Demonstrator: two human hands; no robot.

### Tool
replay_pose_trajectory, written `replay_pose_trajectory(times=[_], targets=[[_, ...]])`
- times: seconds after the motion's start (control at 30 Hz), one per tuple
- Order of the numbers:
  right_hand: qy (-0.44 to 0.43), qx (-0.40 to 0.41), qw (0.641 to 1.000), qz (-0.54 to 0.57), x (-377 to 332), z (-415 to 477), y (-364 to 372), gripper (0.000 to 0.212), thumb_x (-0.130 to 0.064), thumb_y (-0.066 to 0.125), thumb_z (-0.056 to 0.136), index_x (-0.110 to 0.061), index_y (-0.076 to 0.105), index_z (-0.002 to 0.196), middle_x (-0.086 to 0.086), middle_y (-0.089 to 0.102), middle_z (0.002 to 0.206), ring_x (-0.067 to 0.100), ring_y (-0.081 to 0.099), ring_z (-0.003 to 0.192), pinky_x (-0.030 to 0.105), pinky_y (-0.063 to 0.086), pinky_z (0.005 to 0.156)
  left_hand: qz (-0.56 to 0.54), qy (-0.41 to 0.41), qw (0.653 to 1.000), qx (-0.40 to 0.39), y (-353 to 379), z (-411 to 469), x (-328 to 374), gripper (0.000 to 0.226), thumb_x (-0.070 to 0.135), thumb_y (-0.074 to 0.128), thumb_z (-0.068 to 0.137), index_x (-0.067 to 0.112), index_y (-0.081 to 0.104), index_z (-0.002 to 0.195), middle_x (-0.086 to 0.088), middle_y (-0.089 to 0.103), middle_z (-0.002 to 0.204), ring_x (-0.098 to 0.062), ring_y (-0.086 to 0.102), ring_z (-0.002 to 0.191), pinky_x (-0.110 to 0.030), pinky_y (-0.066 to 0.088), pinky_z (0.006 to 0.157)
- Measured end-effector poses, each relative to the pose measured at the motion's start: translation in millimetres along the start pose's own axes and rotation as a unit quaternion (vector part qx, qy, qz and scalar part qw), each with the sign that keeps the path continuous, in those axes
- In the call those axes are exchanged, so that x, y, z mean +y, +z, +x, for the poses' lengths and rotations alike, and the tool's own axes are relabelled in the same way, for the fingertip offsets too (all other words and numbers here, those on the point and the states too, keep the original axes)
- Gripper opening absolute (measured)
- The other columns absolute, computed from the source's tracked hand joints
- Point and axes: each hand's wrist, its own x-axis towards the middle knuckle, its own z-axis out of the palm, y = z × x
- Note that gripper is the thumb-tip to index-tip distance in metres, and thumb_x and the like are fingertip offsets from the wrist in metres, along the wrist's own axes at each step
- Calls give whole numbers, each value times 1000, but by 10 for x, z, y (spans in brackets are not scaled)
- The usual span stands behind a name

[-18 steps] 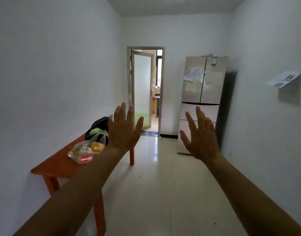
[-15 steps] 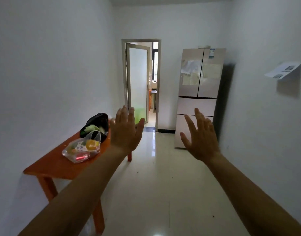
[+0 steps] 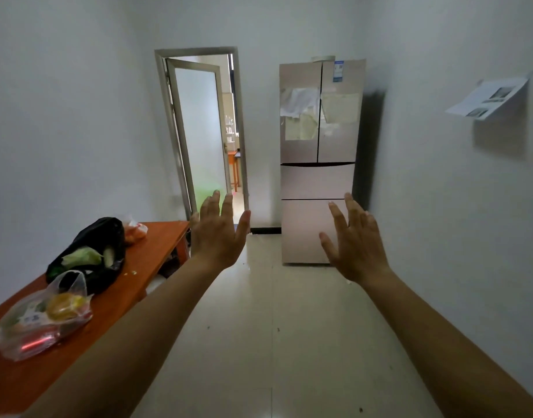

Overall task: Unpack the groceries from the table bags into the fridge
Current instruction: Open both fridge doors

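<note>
Holding: nothing; my left hand (image 3: 218, 236) and right hand (image 3: 357, 245) were spread, empty.
Bags: three on the orange wooden table (image 3: 150, 254), namely clear plastic bag (image 3: 39, 321), black plastic bag (image 3: 90, 254), small one (image 3: 135, 230).
Fridge: one pinkish four-door fridge (image 3: 318, 176), shut, well apart; label unreadable.

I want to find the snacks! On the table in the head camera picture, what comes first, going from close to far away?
Clear bag with yellow and red things inside → black bag showing green vegetables → small clear bag of orange things at the far end of the table.
</note>
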Motion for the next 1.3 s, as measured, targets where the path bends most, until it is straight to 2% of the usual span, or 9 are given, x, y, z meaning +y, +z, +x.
replay_pose_trajectory(times=[0.3, 0.5, 0.67, 0.87, 1.03, 1.17, 1.3], targets=[[13, -20, 999, 21, 505, 1381, 1116, 75, -58, 33, 93, -17, 26, 155, 20, 16, 163, 38, 25, 148, 54, 27, 117, -1, -4, 1000, 25, 1141, 1434, -139, 76, 62, 18, 95, 14, 35, 152, -15, 31, 160, -36, 31, 145, -57, 31, 114], [5, -28, 1000, -13, 795, 2503, 2223, 73, -56, 38, 94, -17, 28, 155, 19, 18, 163, 36, 26, 148, 53, 29, 116, -13, 11, 1000, 8, 2212, 2586, -354, 83, 65, 9, 93, 14, 33, 153, -14, 27, 161, -34, 25, 148, -57, 28, 115], [2, -57, 997, -57, 1202, 3568, 2913, 73, -58, 33, 93, -15, 33, 152, 20, 21, 161, 38, 32, 144, 54, 32, 114, -20, 54, 998, -19, 3069, 3810, -270, 78, 64, 12, 95, 18, 28, 155, -12, 22, 163, -31, 19, 151, -55, 23, 118], [81, -30, 995, -50, 2007, 4330, 3549, 68, -49, 50, 97, -14, 33, 153, 20, 18, 162, 36, 25, 148, 51, 25, 117, -42, 101, 991, -82, 4181, 4948, 223, 70, 61, 17, 100, 21, 19, 157, -9, 14, 165, -29, 13, 152, -52, 19, 121], [146, -49, 986, -60, 2868, 4905, 4403, 70, -51, 47, 98, -14, 28, 155, 21, 16, 163, 36, 21, 149, 49, 22, 119, -14, 167, 980, -108, 5306, 5753, 603, 70, 63, 15, 100, 24, 11, 158, -8, 6, 167, -28, 5, 154, -52, 13, 123], [169, -55, 983, -34, 3420, 5417, 5080, 71, -51, 45, 99, -14, 26, 156, 20, 15, 164, 34, 21, 150, 48, 21, 120, -5, 156, 979, -133, 6091, 6328, 788, 71, 64, 14, 100, 25, 9, 159, -8, 1, 168, -28, 2, 154, -51, 11, 123], [189, -106, 976, -4, 3973, 6221, 5675, 72, -51, 41, 100, -15, 18, 158, 17, 11, 165, 32, 17, 151, 46, 20, 120, 16, 138, 977, -159, 6770, 7260, 1014, 71, 63, 13, 100, 23, 8, 159, -9, -3, 167, -28, -1, 154, -53, 10, 123]])
